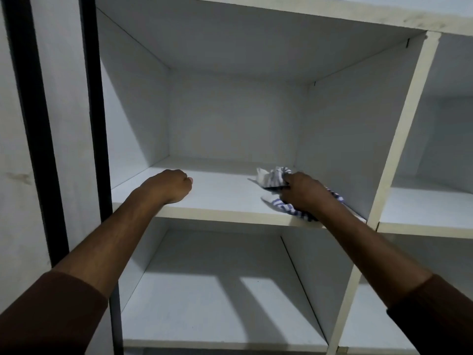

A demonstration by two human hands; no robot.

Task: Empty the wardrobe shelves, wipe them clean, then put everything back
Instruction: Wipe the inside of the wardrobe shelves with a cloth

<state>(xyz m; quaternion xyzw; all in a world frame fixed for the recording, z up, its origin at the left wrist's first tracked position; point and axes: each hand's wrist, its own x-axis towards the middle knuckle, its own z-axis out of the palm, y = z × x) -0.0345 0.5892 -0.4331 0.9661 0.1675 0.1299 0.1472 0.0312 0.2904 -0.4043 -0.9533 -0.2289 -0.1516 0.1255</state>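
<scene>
Crumpled striped cloth [277, 187] gripped by right hand [304, 192] on smooth white shelf [225, 198].

- Dim, cool, bluish-grey light throughout the head view
- Light comes from behind the person: two pale bright patches lie on the lower shelf [220, 303], split by dark arm shadows
- The upper compartment's left wall and far corners fall into soft shadow
- Wide-angle bending makes the uprights lean at the edges
- Overall softness, slight grain, no glare

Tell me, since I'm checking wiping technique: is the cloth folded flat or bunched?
Bunched: the striped cloth sits crumpled under the right hand on the shelf.
</scene>
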